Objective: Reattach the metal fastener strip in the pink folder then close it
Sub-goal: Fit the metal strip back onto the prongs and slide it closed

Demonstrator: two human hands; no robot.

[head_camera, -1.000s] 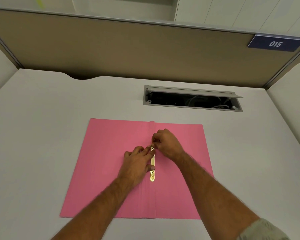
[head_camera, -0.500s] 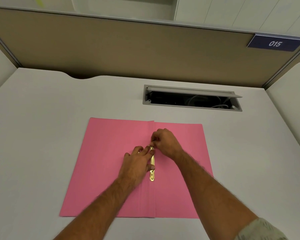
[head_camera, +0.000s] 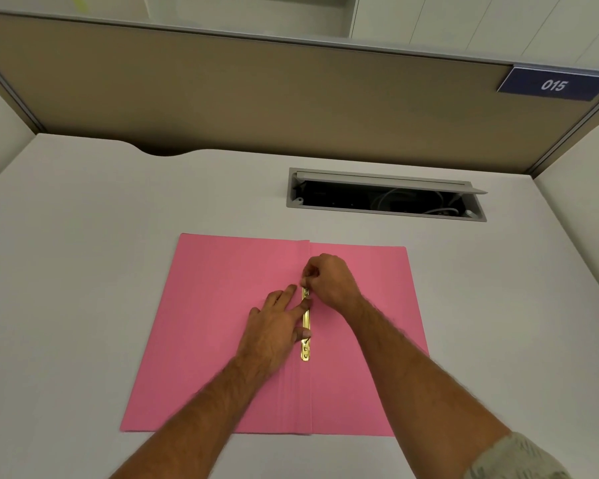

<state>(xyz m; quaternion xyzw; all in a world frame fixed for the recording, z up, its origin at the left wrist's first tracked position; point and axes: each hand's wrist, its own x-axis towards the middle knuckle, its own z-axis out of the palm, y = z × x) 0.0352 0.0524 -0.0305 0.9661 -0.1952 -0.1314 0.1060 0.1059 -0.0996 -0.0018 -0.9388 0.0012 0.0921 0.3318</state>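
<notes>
A pink folder point(head_camera: 222, 323) lies open flat on the desk. Along its centre fold runs the gold metal fastener strip point(head_camera: 305, 347), lengthwise. My left hand point(head_camera: 274, 330) lies flat on the folder's left page, fingers spread, with the thumb and fingertips pressing on the strip. My right hand point(head_camera: 329, 280) is curled at the strip's far end, its thumb and fingers pinching a small part there. That end of the strip is hidden under the fingers.
The white desk point(head_camera: 83, 271) reaches out on all sides of the folder. Behind the folder is an open cable tray point(head_camera: 384, 198) with wires inside. A brown partition point(head_camera: 256, 98) with a blue "015" label point(head_camera: 554, 85) closes the back.
Almost nothing has moved. Both hands stay on the strip, and the right fingers shift only slightly at its far end.
</notes>
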